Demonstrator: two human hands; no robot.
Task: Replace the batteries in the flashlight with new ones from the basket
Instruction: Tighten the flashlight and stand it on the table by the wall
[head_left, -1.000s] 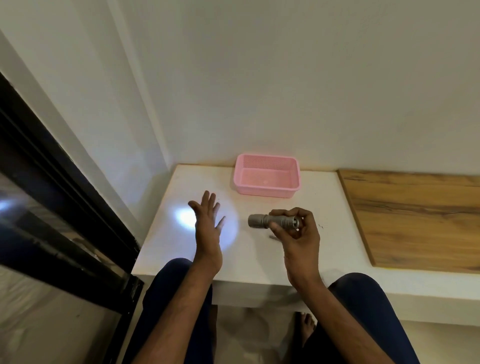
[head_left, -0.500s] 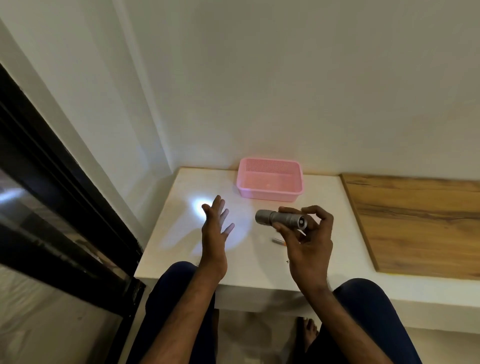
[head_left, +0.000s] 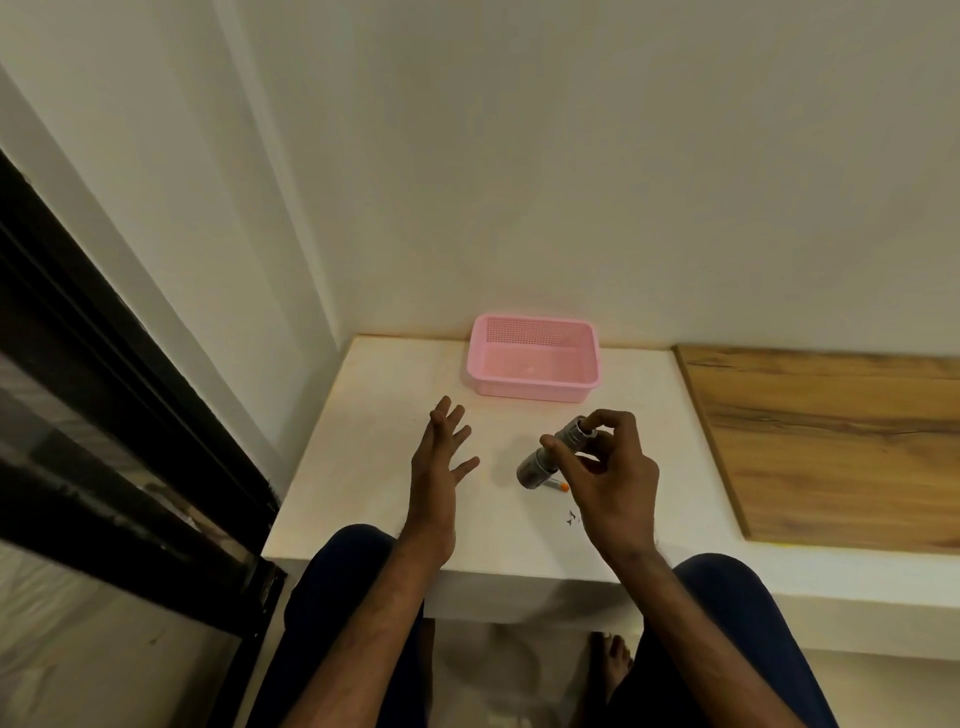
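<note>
My right hand (head_left: 608, 483) grips a grey metal flashlight (head_left: 550, 457) above the white table (head_left: 363, 467), its dark lens end tilted down and to the left, no beam showing. A small battery with an orange tip (head_left: 560, 486) lies on the table just under the flashlight. My left hand (head_left: 439, 462) hovers flat and open to the left, fingers spread, holding nothing. The pink plastic basket (head_left: 535, 387) stands at the back of the table against the wall; I see nothing inside it from here.
A wooden board (head_left: 831, 441) covers the surface to the right. A dark window frame (head_left: 104, 415) runs along the left. Small dark specks (head_left: 570, 517) lie near my right wrist. My knees are under the table's front edge.
The flashlight's bright spot on the table has gone out. My right hand has tilted the flashlight from level to lens-down. My left hand stays spread in about the same place.
</note>
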